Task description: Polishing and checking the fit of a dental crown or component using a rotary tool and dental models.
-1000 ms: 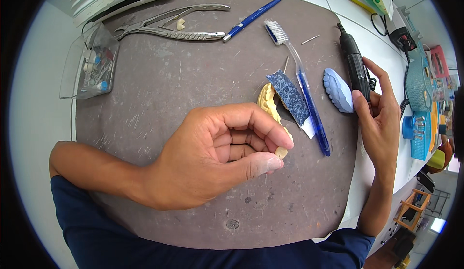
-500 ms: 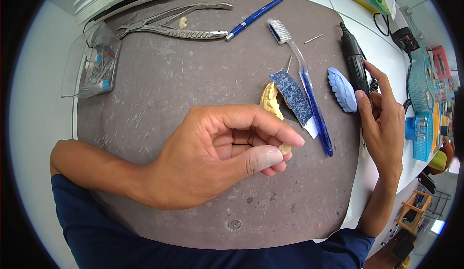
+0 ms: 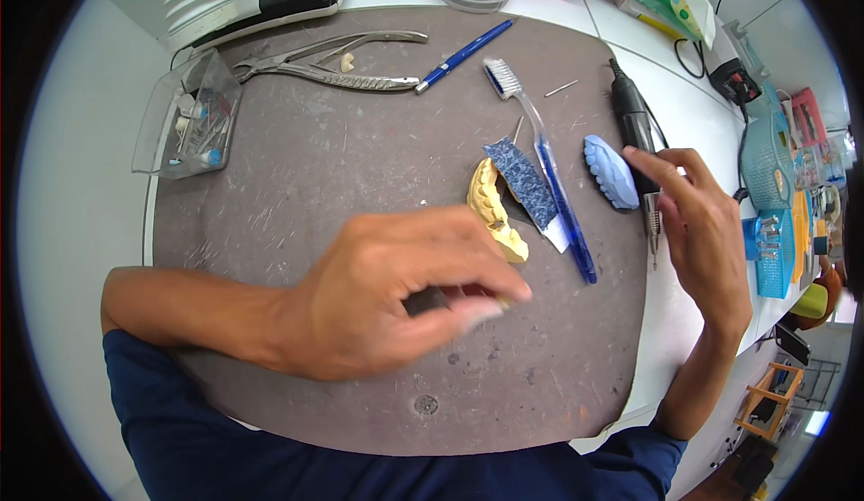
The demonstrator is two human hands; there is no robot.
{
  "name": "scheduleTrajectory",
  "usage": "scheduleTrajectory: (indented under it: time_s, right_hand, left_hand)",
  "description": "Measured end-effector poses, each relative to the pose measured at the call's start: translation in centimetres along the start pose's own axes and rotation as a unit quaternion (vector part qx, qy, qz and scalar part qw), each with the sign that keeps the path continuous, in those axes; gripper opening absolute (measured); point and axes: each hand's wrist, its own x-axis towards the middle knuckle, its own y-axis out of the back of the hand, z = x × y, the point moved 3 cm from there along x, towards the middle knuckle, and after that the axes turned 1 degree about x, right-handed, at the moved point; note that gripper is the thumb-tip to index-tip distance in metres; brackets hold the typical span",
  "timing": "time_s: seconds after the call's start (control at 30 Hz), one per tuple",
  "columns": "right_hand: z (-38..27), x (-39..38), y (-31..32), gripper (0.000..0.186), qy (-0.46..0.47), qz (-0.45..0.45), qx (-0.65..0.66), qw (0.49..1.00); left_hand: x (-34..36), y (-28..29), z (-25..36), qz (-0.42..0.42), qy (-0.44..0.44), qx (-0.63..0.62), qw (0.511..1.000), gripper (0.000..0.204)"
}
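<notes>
My left hand [image 3: 400, 294], blurred, pinches a small cream piece [image 3: 504, 303], mostly hidden between thumb and index finger. Just beyond it lies a yellow dental cast [image 3: 486, 199], with a blue mottled strip [image 3: 522, 181] and white backing beside it. A clear-and-blue toothbrush [image 3: 567, 222] lies alongside the strip. My right hand [image 3: 688, 213] is curled on a black rotary handpiece [image 3: 634, 114] with a metal nose, its index finger over the body. A light-blue moulded piece [image 3: 610, 172] lies left of the handpiece.
Steel pliers [image 3: 324, 73], a blue pen [image 3: 463, 55] and a thin metal bit [image 3: 560, 88] lie at the back of the grey mat [image 3: 270, 213]. A clear box [image 3: 157, 163] sits left, a white machine [image 3: 202, 1] back left, blue baskets [image 3: 769, 163] right.
My left hand has turned palm-down and moved slightly left and down. My right index finger has come over the handpiece. The view has shifted, so items on the mat appear slightly displaced.
</notes>
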Motion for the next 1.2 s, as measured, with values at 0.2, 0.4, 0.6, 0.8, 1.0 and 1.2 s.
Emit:
scheduleTrajectory:
  time_s: [0.2,0.4,0.6,0.8,1.0,1.2]
  right_hand:
    - [0.6,-0.4,-0.4,0.039,0.116,0.009,-0.125,0.985]
    - [2.1,-1.2,-0.6,0.044,0.232,0.076,-0.165,0.956]
    - [1.6,-3.6,2.1,0.03,0.263,0.239,-0.05,0.933]
    - [0.3,-5.4,7.5,0.046,0.175,0.264,0.169,0.933]
    - [-1.6,-3.8,9.2,0.048,0.195,0.163,0.512,0.821]
    - [-4.2,-3.3,7.2,0.054,0.15,0.076,0.549,0.819]
  left_hand:
    - [-2.1,2.7,0.1,0.037,0.035,0.189,0.981,0.023]
    - [-3.7,3.0,-0.4,0.056,-0.003,0.264,0.963,0.018]
    - [-3.4,4.0,1.4,0.064,0.049,0.291,0.953,0.033]
    - [0.8,6.0,4.9,0.063,-0.094,0.303,0.946,0.031]
    - [6.0,-0.3,7.4,-0.075,-0.193,-0.002,0.978,0.033]
    - [5.8,-3.7,7.2,-0.067,-0.177,-0.123,0.974,0.033]
